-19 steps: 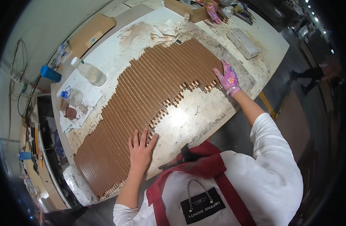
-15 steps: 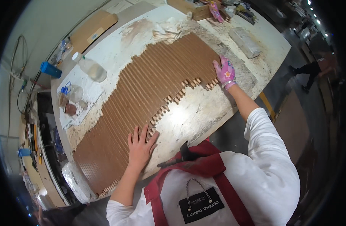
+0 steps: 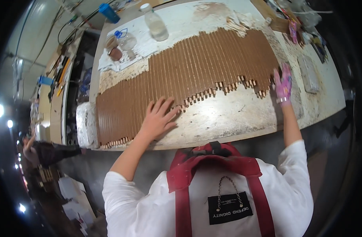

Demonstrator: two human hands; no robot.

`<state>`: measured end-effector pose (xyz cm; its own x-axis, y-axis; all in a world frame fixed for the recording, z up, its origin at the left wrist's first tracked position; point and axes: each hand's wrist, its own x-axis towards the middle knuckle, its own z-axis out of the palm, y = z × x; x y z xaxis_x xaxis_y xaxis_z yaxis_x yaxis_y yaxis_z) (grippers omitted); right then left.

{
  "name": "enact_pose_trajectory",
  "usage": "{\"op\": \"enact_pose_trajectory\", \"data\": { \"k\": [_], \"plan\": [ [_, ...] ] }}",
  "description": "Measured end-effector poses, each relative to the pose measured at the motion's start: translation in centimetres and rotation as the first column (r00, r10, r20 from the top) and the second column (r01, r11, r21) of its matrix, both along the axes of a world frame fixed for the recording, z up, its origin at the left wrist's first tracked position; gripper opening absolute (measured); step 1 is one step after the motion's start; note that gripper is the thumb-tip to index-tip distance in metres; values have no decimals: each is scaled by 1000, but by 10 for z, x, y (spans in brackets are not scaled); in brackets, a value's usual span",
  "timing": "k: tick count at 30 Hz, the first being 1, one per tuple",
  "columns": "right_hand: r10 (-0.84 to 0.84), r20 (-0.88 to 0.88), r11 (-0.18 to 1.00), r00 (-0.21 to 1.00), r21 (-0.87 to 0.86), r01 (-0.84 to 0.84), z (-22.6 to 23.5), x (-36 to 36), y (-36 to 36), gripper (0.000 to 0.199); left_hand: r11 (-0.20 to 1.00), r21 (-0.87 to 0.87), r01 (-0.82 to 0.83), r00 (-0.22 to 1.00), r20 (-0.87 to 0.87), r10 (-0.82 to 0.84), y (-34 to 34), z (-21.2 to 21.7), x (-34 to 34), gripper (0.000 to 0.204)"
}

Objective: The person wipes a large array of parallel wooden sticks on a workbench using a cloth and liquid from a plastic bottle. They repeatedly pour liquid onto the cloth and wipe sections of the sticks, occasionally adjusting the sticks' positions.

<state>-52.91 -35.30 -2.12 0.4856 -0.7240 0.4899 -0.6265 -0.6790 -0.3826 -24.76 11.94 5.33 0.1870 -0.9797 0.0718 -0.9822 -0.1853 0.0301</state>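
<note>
A wide sheet of narrow brown strips (image 3: pixel 181 67), laid side by side, covers much of the worktable (image 3: pixel 224 114). Their near ends form a ragged, stepped line with pale tips. My bare left hand (image 3: pixel 159 120) rests with spread fingers at this near edge, left of the middle, its fingertips over the strips. At the far right end, my right hand (image 3: pixel 284 85), in a pink flowered glove, has its fingers stretched out beside the last strips. Nothing shows in either hand. Whether the glove presses against the strips I cannot tell.
A wrapped block (image 3: pixel 86 124) borders the strips on the left; another block (image 3: pixel 309 73) lies right of my glove. Behind stand a clear bottle (image 3: pixel 155 25), a blue-capped jug (image 3: pixel 125 39) and a blue cup (image 3: pixel 109 13). A person (image 3: pixel 43 152) is at far left.
My view has turned, so the table lies more level across it. My left hand's fingers are spread wider over the strips' near edge. My right hand stays by their right end.
</note>
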Motion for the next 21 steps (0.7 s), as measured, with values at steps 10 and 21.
{"op": "enact_pose_trajectory", "data": {
  "k": [10, 21],
  "plan": [
    [112, -58, 990, 992, -85, -116, -11, 12, 69, 63, 975, -3, -220, 971, 92, 220, 65, -22, -11, 45],
    [193, 68, 981, 979, -37, -191, 25, 12, 105, 59, 871, -404, -281, 959, -142, 244, 27, 21, 95, 23]
  ]
}}
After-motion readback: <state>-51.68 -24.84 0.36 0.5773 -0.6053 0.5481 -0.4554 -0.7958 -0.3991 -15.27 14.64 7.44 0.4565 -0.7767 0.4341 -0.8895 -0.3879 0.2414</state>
